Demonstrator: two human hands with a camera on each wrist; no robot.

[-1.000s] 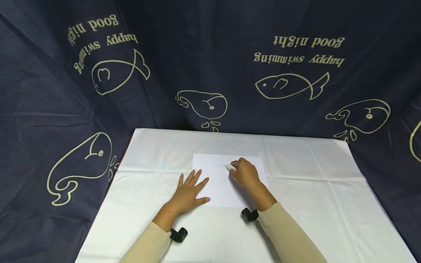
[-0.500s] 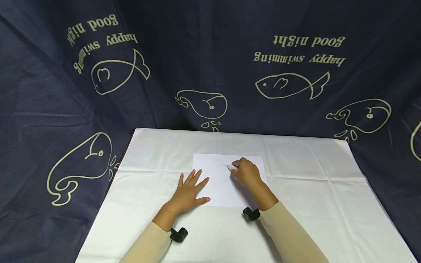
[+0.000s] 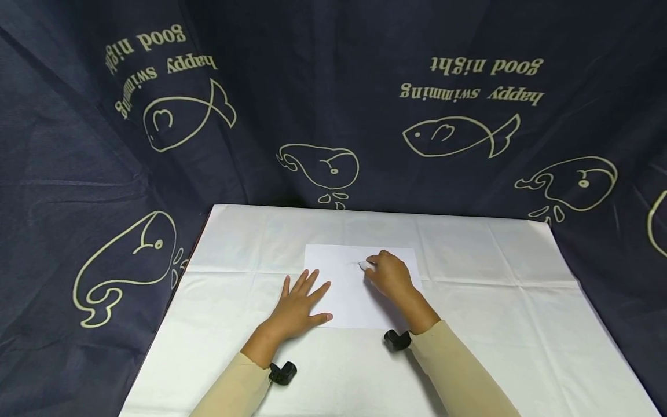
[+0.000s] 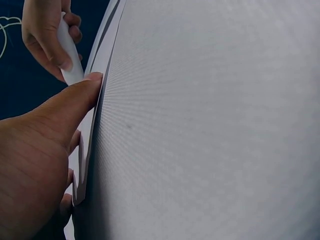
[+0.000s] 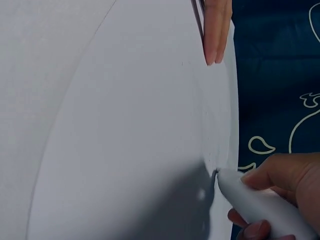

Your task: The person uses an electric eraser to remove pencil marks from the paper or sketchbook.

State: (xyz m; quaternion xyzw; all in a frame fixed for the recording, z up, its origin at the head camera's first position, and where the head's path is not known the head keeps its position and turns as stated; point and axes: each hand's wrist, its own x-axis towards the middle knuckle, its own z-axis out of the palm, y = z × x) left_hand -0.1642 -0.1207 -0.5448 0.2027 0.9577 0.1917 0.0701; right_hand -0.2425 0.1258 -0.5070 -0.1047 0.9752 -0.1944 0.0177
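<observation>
A sheet of white paper lies on the white cloth. My left hand rests flat with spread fingers over the sheet's left edge; in the left wrist view its thumb reaches the paper's edge. My right hand pinches a thick white pen between thumb and fingers above the sheet's upper right part. The pen tapers to a thin dark tip, which meets the paper in the right wrist view. A faint mark shows just left of the tip. The right palm's inside is hidden in the head view.
A creased white cloth covers the table. Behind and to the left hangs a dark blue curtain with printed fish, whales and upside-down lettering. Each wrist wears a small black camera, the left one and the right one.
My right hand and the pen shift slightly right, then a touch back left, and the faint mark becomes easier to see. The left hand stays in place.
</observation>
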